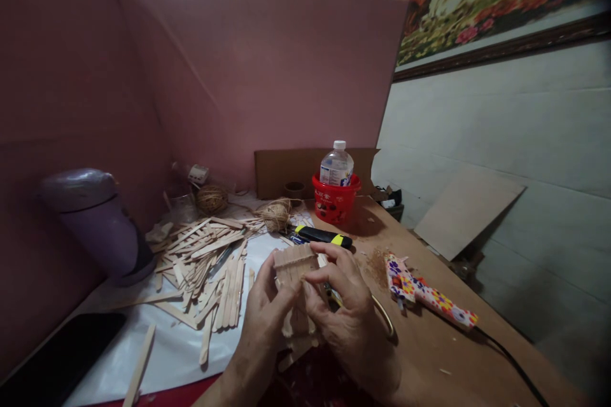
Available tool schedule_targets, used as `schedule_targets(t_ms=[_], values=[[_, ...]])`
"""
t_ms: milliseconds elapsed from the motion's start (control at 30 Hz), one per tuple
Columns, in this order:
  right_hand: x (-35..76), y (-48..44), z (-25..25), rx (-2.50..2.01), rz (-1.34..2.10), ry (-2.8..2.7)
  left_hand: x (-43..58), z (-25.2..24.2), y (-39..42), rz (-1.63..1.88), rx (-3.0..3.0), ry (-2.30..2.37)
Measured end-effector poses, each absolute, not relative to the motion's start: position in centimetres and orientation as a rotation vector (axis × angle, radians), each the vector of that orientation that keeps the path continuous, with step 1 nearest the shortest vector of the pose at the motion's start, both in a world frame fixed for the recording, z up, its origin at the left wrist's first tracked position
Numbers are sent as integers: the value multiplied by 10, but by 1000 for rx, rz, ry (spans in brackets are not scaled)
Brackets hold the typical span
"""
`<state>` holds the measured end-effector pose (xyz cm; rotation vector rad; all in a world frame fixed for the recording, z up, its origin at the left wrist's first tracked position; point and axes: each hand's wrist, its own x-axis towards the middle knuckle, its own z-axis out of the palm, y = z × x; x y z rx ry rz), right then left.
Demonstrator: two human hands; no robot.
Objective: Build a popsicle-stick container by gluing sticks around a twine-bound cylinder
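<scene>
Both hands at the near centre of the table: left hand (267, 315) and right hand (346, 311) have their fingers clamped on a small assembly of wooden craft sticks (296, 276), held between them just above the table edge. Loose pile of craft sticks (205, 267) lies left of the hands on white sheet (176, 350). Flower-patterned glue gun (429, 292) lies right of the hands; red bucket (335, 198) with water bottle (337, 165) stands farther back.
</scene>
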<state>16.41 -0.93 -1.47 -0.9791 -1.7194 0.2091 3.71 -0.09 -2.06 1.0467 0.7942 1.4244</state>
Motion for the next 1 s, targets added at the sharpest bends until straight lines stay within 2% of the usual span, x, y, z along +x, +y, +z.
schedule_targets(t_ms=[600,1000], values=[[168,-12,-7,-929,142,-1674,38,-8,-1,1432,794,848],[164,-7,-10,-954,354,-1652,39,0,-11,1371,651,696]])
